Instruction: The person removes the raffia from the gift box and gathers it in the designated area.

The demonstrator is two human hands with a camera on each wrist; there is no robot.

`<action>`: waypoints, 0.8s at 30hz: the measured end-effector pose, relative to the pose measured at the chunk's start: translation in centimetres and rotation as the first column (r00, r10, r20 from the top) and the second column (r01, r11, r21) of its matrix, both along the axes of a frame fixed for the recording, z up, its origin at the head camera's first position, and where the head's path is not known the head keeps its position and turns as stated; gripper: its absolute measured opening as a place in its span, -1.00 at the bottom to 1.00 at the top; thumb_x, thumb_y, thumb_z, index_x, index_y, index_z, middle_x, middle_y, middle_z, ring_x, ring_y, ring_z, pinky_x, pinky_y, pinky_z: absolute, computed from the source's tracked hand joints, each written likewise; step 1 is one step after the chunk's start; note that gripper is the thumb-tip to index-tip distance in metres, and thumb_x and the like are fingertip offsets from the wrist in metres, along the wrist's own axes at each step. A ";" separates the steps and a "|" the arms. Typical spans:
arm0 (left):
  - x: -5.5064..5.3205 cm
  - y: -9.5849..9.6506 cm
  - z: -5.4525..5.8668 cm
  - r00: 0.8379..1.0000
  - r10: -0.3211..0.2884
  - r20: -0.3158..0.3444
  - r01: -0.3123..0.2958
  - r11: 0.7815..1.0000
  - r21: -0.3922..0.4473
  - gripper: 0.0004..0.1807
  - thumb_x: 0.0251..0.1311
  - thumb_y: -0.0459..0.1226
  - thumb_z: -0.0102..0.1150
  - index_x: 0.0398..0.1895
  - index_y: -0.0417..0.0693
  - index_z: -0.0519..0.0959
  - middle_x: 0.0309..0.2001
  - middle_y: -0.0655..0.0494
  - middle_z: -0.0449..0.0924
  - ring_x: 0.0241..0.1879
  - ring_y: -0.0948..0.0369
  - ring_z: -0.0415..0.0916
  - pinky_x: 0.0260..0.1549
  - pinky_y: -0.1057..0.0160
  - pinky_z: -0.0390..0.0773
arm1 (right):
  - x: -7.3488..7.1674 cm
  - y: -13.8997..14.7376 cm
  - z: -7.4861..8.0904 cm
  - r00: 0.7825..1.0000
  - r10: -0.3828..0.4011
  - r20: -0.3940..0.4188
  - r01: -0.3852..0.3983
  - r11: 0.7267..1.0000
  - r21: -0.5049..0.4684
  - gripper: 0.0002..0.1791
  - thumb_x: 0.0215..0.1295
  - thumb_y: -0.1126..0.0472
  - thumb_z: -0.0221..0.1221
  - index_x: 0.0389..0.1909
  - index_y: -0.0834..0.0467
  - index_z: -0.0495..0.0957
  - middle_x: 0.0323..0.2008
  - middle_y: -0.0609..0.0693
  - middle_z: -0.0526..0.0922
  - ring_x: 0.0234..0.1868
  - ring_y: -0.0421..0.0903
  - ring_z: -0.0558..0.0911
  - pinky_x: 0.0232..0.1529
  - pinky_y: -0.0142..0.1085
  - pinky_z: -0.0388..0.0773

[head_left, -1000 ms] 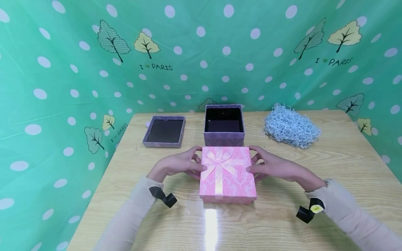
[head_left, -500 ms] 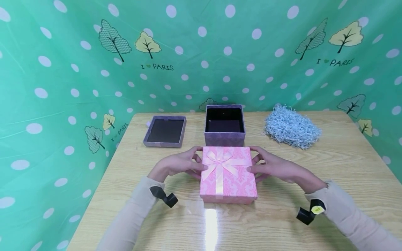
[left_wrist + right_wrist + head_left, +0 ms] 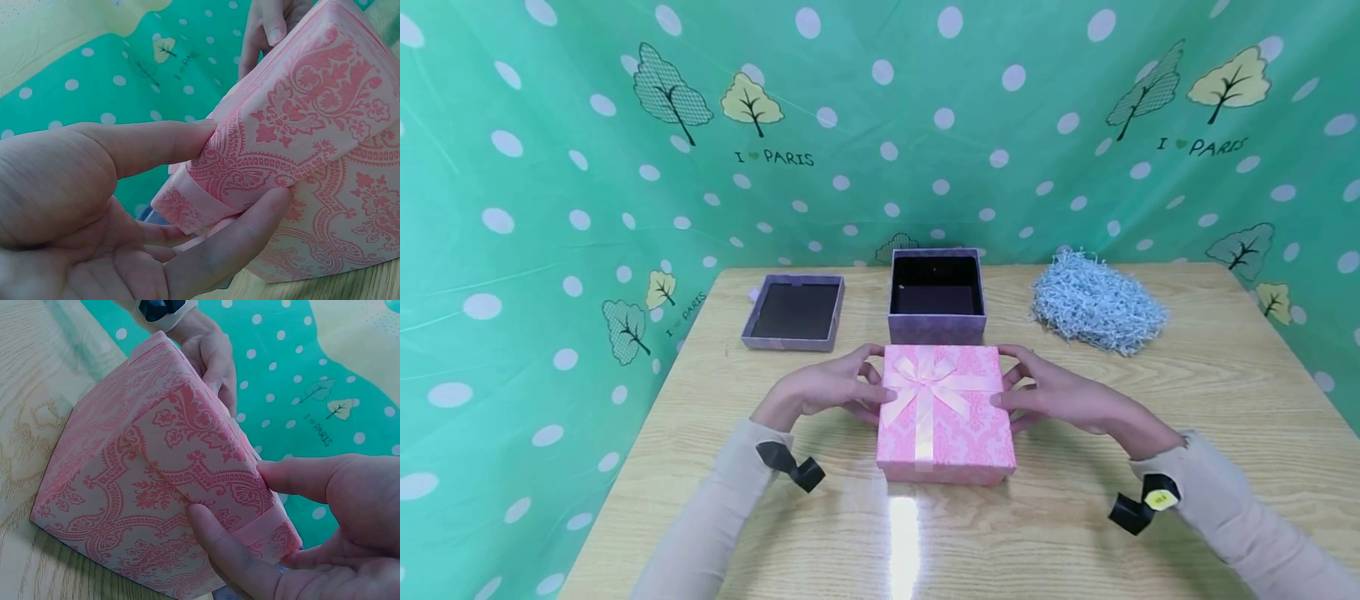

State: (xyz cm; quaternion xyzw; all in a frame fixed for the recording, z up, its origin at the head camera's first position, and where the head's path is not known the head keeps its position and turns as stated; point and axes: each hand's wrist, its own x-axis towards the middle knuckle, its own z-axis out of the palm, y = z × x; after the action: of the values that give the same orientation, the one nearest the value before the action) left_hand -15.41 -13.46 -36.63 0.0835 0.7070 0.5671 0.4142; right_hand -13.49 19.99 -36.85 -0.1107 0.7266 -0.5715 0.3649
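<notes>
A pink patterned gift box (image 3: 119,531) stands on the table in front of me, with its lid (image 3: 966,429) on top and a pale ribbon bow (image 3: 926,382) across the lid. My left hand (image 3: 835,387) holds the lid's left side, thumb on the top edge and a finger (image 3: 237,244) at the lower rim. Mirroring it, my right hand (image 3: 1048,392) grips the right side, its index fingertip (image 3: 203,515) where lid meets box wall. The remaining fingers reach toward the far side, partly hidden behind the lid.
Behind the pink box stands an uncovered purple box (image 3: 937,327) with a dark inside. A shallow purple lid (image 3: 793,343) lies inside up to its left. Blue shredded paper (image 3: 1097,304) is heaped at the back right of the wooden table (image 3: 760,542), before a green dotted cloth (image 3: 880,108).
The pink lid has risen very slightly, and both hands have come up a little with it. Their hold looks the same as before.
</notes>
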 end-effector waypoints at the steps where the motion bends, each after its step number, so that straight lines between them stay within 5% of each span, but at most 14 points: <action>1: 0.0 0.0 0.1 1.000 0.000 0.000 0.000 1.000 -0.001 -0.12 0.16 -0.32 0.27 0.42 0.02 -0.07 -0.07 -0.13 0.28 -0.24 0.05 0.65 -0.03 -0.08 0.59 | 0.0 0.0 0.0 1.000 0.002 0.000 -0.002 1.000 -0.003 -0.03 0.29 0.18 0.21 0.48 0.10 -0.29 0.01 0.30 0.17 -0.15 0.08 0.61 -0.08 0.05 0.64; 24: -0.2 -0.1 2.3 0.998 -0.016 -0.064 0.015 1.000 -0.001 -0.18 0.17 -0.29 0.25 0.39 -0.01 -0.02 -0.09 -0.13 0.33 -0.21 0.07 0.59 -0.02 -0.07 0.60 | 0.3 0.1 2.3 0.996 -0.009 -0.086 0.011 1.000 0.021 -0.07 0.32 0.13 0.18 0.50 0.08 -0.23 0.03 0.31 0.21 -0.08 0.07 0.59 -0.07 0.08 0.63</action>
State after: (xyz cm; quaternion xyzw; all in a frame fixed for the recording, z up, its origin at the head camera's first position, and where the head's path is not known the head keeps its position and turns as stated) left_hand -15.56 -13.55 -34.31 0.1069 0.7195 0.5606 0.3957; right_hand -13.23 20.05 -34.52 -0.1277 0.7484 -0.5601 0.3315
